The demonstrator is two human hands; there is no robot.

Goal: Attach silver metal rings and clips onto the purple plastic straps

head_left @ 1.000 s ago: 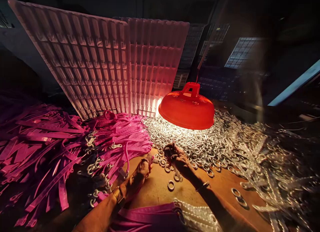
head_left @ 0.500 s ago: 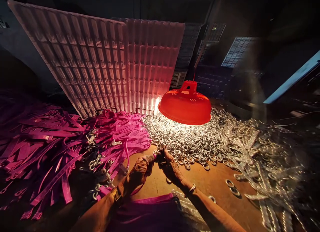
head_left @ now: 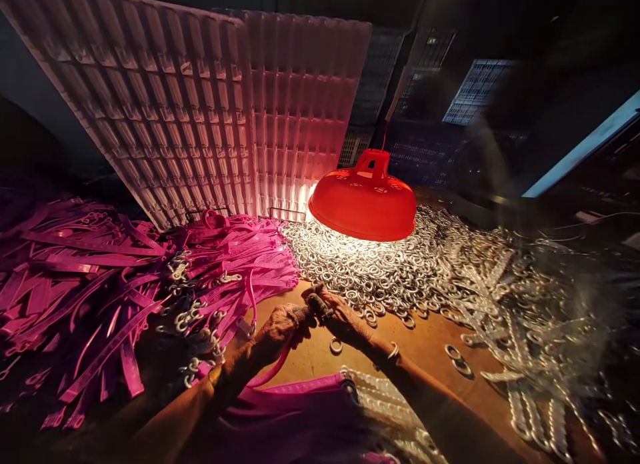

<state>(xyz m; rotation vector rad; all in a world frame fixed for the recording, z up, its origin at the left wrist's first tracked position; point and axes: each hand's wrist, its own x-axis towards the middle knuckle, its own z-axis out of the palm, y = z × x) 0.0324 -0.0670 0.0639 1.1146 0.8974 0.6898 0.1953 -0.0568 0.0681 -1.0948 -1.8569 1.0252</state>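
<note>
My left hand (head_left: 286,325) is closed on a magenta strap (head_left: 276,371), whose slack hangs in a curve below the fingers. My right hand (head_left: 334,309) meets it fingertip to fingertip, pinched closed; whatever lies between those fingers is hidden. Just beyond both hands spreads a large heap of silvery metal rings (head_left: 345,267). One loose ring (head_left: 336,346) lies on the brown tabletop (head_left: 313,361) below my right hand. Nearer my body, more magenta straps (head_left: 295,411) lie beside pale, twisted-looking chains (head_left: 383,397).
A red lamp (head_left: 363,197) hangs low over the rings. Ribbed translucent panels (head_left: 200,117) stand upright behind. Magenta straps (head_left: 90,271), some with metal fittings, are piled at left. Silvery chain lengths (head_left: 530,317) cover the right side, with two loose rings (head_left: 457,361) near them.
My fingertips have drawn closer together, hiding the bit of magenta seen between them before. The whole view has shifted slightly, with the scene sitting a little higher.
</note>
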